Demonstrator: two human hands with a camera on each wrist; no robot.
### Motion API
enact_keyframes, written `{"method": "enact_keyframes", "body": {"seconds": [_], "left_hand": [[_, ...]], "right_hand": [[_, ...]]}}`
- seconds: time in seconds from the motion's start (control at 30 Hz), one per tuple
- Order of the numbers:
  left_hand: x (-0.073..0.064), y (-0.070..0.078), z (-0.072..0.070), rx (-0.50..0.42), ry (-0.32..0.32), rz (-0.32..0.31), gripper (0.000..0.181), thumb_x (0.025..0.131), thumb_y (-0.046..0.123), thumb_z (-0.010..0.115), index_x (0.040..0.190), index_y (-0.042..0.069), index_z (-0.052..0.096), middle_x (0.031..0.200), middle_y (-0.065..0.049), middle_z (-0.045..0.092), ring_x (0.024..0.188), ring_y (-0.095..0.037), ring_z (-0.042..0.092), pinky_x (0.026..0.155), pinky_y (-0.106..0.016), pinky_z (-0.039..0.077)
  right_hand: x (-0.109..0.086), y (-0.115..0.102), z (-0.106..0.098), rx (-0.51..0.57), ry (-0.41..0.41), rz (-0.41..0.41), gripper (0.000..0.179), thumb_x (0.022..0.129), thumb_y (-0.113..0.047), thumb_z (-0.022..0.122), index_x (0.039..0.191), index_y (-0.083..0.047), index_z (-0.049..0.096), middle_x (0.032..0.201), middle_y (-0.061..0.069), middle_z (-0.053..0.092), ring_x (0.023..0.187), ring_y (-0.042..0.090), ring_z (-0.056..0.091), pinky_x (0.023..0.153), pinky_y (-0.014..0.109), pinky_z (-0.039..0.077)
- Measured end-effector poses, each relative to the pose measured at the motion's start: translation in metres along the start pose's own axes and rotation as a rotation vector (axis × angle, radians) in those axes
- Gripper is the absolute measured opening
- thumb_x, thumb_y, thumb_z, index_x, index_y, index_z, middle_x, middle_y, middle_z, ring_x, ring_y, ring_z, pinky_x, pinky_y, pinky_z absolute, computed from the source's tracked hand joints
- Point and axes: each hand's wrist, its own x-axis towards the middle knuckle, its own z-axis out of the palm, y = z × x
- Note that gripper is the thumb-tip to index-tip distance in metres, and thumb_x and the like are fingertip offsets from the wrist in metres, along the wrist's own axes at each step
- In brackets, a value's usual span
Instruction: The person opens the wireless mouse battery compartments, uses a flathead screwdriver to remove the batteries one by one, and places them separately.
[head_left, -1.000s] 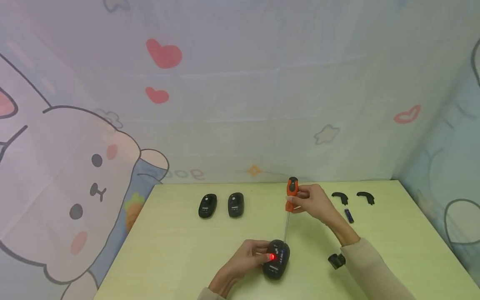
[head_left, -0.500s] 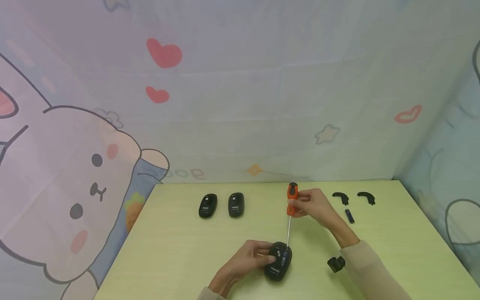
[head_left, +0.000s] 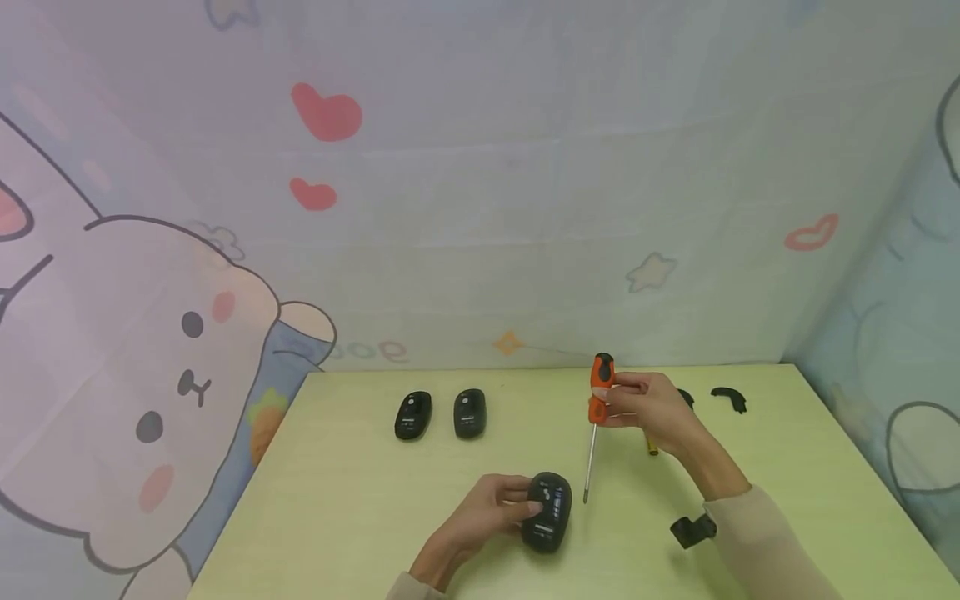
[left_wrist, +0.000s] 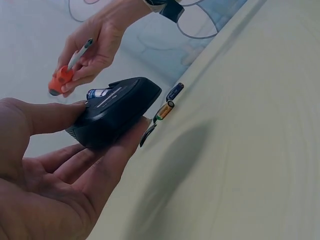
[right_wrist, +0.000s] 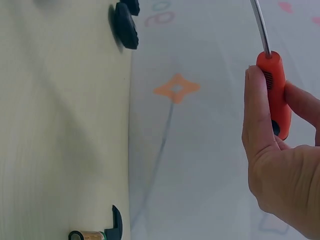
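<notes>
My left hand (head_left: 483,515) holds a black computer mouse (head_left: 547,521) underside up, thumb on the labelled face and fingers beneath. The left wrist view shows a blue battery (left_wrist: 98,93) in its compartment and the mouse raised above the table. In my right hand (head_left: 651,410) is a screwdriver (head_left: 602,387), gripped by its orange and black handle. Its shaft points down, the tip just right of the mouse and apart from it. A gold-coloured battery (head_left: 652,448) lies on the table beyond the right hand; a blue loose battery (left_wrist: 175,91) lies near it.
Two more black mice (head_left: 413,415) lie at the back left of the pale table (head_left: 360,500). Black curved covers (head_left: 729,398) lie at the back right, one partly hidden by my right hand. A printed cloth (head_left: 465,208) hangs behind the table.
The screwdriver tip has left the mouse and moved right and up with my right hand. The mouse has shifted slightly left and up. A gold-coloured battery now shows on the table.
</notes>
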Motion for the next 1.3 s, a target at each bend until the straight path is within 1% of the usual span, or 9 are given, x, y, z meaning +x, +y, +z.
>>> {"method": "enact_keyframes", "body": {"seconds": [0.27, 0.37, 0.5, 0.67, 0.73, 0.83, 1.0, 1.17, 1.3], "left_hand": [[-0.002, -0.005, -0.008, -0.014, 0.010, -0.043, 0.050, 0.098, 0.012, 0.071, 0.142, -0.008, 0.058, 0.128, -0.021, 0.073, 0.101, -0.020, 0.077, 0.076, -0.030, 0.067], [-0.005, -0.006, -0.011, -0.024, 0.015, -0.062, 0.052, 0.099, 0.012, 0.071, 0.144, -0.009, 0.055, 0.130, -0.021, 0.073, 0.102, -0.020, 0.076, 0.076, -0.030, 0.067], [-0.008, -0.007, -0.014, -0.040, 0.017, -0.078, 0.055, 0.099, 0.012, 0.070, 0.146, -0.011, 0.052, 0.132, -0.022, 0.072, 0.105, -0.022, 0.077, 0.080, -0.031, 0.068], [-0.009, -0.010, -0.016, -0.053, 0.014, -0.094, 0.055, 0.100, 0.013, 0.070, 0.147, -0.010, 0.051, 0.132, -0.021, 0.072, 0.107, -0.023, 0.077, 0.082, -0.031, 0.068], [-0.008, -0.011, -0.017, -0.059, 0.015, -0.099, 0.055, 0.100, 0.013, 0.070, 0.147, -0.010, 0.052, 0.132, -0.021, 0.072, 0.106, -0.022, 0.077, 0.081, -0.031, 0.068], [-0.008, -0.011, -0.018, -0.059, 0.012, -0.098, 0.055, 0.101, 0.013, 0.069, 0.147, -0.010, 0.051, 0.131, -0.021, 0.073, 0.104, -0.021, 0.078, 0.080, -0.030, 0.068], [-0.009, -0.012, -0.020, -0.059, 0.005, -0.101, 0.055, 0.101, 0.013, 0.069, 0.147, -0.011, 0.051, 0.128, -0.021, 0.074, 0.101, -0.019, 0.078, 0.079, -0.030, 0.068], [-0.011, -0.013, -0.020, -0.066, 0.001, -0.095, 0.055, 0.101, 0.012, 0.068, 0.147, -0.012, 0.050, 0.127, -0.023, 0.074, 0.100, -0.021, 0.079, 0.076, -0.030, 0.068], [-0.010, -0.014, -0.021, -0.076, 0.008, -0.086, 0.053, 0.101, 0.011, 0.068, 0.146, -0.012, 0.051, 0.126, -0.023, 0.075, 0.099, -0.020, 0.079, 0.075, -0.030, 0.068]], "right_hand": [[-0.004, 0.001, -0.008, 0.062, -0.050, 0.005, 0.067, 0.102, -0.014, 0.069, 0.154, 0.014, 0.038, 0.117, 0.012, 0.079, 0.101, 0.018, 0.080, 0.094, 0.039, 0.066], [-0.004, 0.005, -0.011, 0.098, -0.077, 0.031, 0.067, 0.103, -0.013, 0.067, 0.155, 0.014, 0.035, 0.115, 0.008, 0.080, 0.101, 0.020, 0.080, 0.094, 0.039, 0.066], [-0.004, 0.010, -0.015, 0.141, -0.099, 0.051, 0.060, 0.105, -0.012, 0.065, 0.152, 0.015, 0.040, 0.110, 0.002, 0.081, 0.099, 0.020, 0.080, 0.093, 0.039, 0.066], [-0.002, 0.015, -0.021, 0.201, -0.115, 0.066, 0.045, 0.107, -0.016, 0.062, 0.143, 0.009, 0.053, 0.109, 0.004, 0.081, 0.099, 0.023, 0.080, 0.093, 0.041, 0.066], [0.000, 0.017, -0.025, 0.226, -0.122, 0.077, 0.043, 0.107, -0.017, 0.062, 0.143, 0.006, 0.054, 0.110, 0.005, 0.081, 0.102, 0.025, 0.080, 0.094, 0.042, 0.066], [0.003, 0.020, -0.028, 0.248, -0.135, 0.091, 0.047, 0.108, -0.018, 0.060, 0.147, 0.007, 0.051, 0.113, 0.006, 0.081, 0.106, 0.026, 0.079, 0.096, 0.043, 0.065], [0.008, 0.025, -0.031, 0.261, -0.133, 0.117, 0.058, 0.109, -0.018, 0.059, 0.155, 0.011, 0.039, 0.115, 0.005, 0.080, 0.108, 0.023, 0.079, 0.099, 0.039, 0.064], [0.013, 0.030, -0.031, 0.234, -0.087, 0.138, 0.069, 0.107, -0.019, 0.063, 0.158, 0.013, 0.030, 0.116, -0.001, 0.077, 0.108, 0.018, 0.077, 0.100, 0.037, 0.063], [0.019, 0.036, -0.033, 0.203, -0.061, 0.161, 0.071, 0.106, -0.017, 0.065, 0.159, 0.012, 0.029, 0.113, -0.002, 0.075, 0.105, 0.017, 0.077, 0.097, 0.037, 0.065]]}}
